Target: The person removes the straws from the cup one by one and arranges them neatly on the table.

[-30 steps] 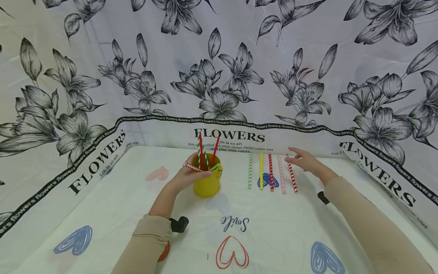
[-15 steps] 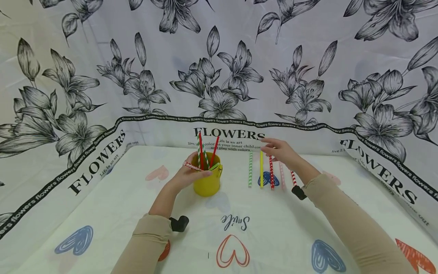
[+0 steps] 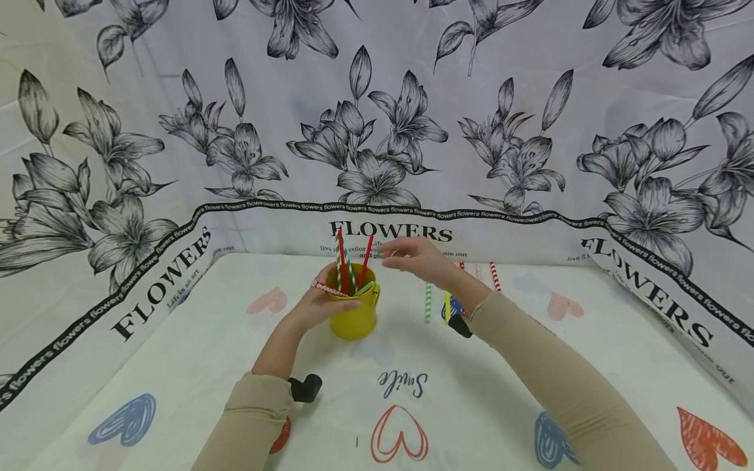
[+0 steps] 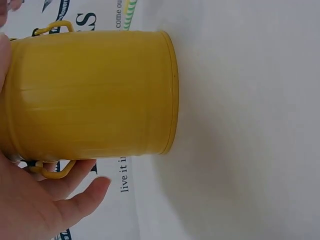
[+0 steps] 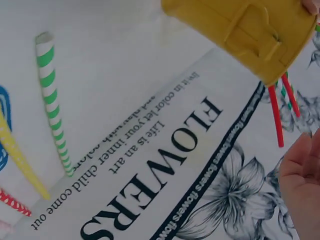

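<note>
A yellow bucket (image 3: pixel 353 319) stands on the table with red and green-striped straws (image 3: pixel 349 265) upright in it and a red-patterned one leaning at its rim. My left hand (image 3: pixel 318 302) grips the bucket's left side, thumb across the rim; the left wrist view shows its fingers around the yellow wall (image 4: pixel 95 95). My right hand (image 3: pixel 421 258) is in the air just right of the straw tops, fingers slightly bent and holding nothing visible. In the right wrist view, this hand (image 5: pixel 302 175) is close to a red straw (image 5: pixel 276 117), apart from it.
Right of the bucket, several straws lie in a row, including a green-striped one (image 3: pixel 428 302), a yellow one (image 3: pixel 448 306) and a red-striped one (image 3: pixel 495 277); my right forearm partly covers them. A flower-print curtain (image 3: pixel 377 131) rises behind the table.
My right hand has moved left from above the row of straws to beside the straws in the bucket. My left hand has kept its grip on the bucket.
</note>
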Tool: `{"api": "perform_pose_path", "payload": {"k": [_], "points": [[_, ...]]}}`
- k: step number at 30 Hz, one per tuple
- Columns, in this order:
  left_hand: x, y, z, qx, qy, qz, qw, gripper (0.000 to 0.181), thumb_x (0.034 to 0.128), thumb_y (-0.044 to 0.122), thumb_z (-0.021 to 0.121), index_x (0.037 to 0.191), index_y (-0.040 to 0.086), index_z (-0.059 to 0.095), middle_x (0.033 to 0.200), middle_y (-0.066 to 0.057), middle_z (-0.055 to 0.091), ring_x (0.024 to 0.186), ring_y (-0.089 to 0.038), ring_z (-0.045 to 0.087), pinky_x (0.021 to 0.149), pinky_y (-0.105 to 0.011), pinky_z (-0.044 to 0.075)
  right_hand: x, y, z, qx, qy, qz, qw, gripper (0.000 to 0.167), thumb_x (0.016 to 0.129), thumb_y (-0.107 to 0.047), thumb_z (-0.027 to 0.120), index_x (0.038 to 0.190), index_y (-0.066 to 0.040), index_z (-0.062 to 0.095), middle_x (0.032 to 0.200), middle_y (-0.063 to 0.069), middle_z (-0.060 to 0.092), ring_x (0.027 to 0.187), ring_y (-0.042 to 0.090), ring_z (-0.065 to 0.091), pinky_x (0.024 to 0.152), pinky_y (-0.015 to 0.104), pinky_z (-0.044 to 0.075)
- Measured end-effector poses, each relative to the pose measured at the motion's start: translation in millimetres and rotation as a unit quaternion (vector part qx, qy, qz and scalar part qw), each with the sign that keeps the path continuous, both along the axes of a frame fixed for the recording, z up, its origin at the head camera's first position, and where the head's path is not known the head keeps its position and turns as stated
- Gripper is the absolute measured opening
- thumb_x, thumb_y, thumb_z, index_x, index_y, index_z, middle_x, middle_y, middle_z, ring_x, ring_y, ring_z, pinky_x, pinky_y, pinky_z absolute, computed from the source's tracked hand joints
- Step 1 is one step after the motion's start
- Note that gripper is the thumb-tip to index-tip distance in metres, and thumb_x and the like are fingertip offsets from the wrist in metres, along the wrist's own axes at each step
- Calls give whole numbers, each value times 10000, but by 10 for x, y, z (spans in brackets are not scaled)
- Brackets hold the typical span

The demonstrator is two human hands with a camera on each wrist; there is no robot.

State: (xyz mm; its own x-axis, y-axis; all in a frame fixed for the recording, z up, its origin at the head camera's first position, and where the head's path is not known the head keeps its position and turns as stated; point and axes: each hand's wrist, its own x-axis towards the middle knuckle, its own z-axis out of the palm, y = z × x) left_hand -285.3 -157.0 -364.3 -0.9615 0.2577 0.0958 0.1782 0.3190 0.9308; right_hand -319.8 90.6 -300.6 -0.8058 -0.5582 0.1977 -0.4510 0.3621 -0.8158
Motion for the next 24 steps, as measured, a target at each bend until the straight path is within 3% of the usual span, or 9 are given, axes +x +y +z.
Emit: {"api": "perform_pose_path", "payload": {"k": [7, 11, 16, 19, 24], "points": [[3, -50, -38, -208, 366, -187, 9989, 890, 836, 154, 777, 1522, 105, 213, 1506, -160, 351, 1352, -360, 366, 1114, -544, 281, -49, -458, -4, 189, 70, 1085, 9939, 343, 943, -166, 647, 1273, -69, 645, 1138, 102, 589, 1057, 262, 501, 843, 371, 479], [-15, -69, -50, -278, 718, -349, 9964, 870, 829, 143, 781, 1517, 141, 248, 1473, -123, 407, 1319, -327, 424, 1102, -506, 323, -93, -629, 12, 454, 89, 1437, 9885, 358, 940, -204, 652, 1287, -119, 645, 1051, 63, 562, 975, 229, 499, 781, 314, 464], [-47, -78, -68, -401, 1063, -422, 9926, 814, 816, 150, 795, 1478, 149, 322, 1413, -90, 475, 1276, -299, 468, 1083, -488, 361, -174, -753, 11, 579, 122, 2059, 9768, 365, 946, -173, 631, 1298, -76, 627, 992, 55, 541, 921, 186, 470, 737, 253, 429], [-55, -83, -75, -616, 979, -281, 9929, 816, 801, 197, 812, 1469, 154, 347, 1417, -80, 477, 1282, -297, 464, 1085, -490, 358, -204, -802, 9, 697, 92, 2346, 9696, 367, 951, -161, 616, 1303, -59, 620, 960, 56, 532, 895, 176, 463, 727, 239, 423], [-57, -93, -75, -1013, 499, 92, 9936, 788, 784, 319, 820, 1433, 131, 413, 1411, -84, 489, 1272, -311, 467, 1066, -517, 372, -208, -858, 23, 924, 3, 2559, 9623, 369, 948, -163, 608, 1301, -57, 622, 935, 40, 528, 881, 157, 474, 732, 230, 418]]}}
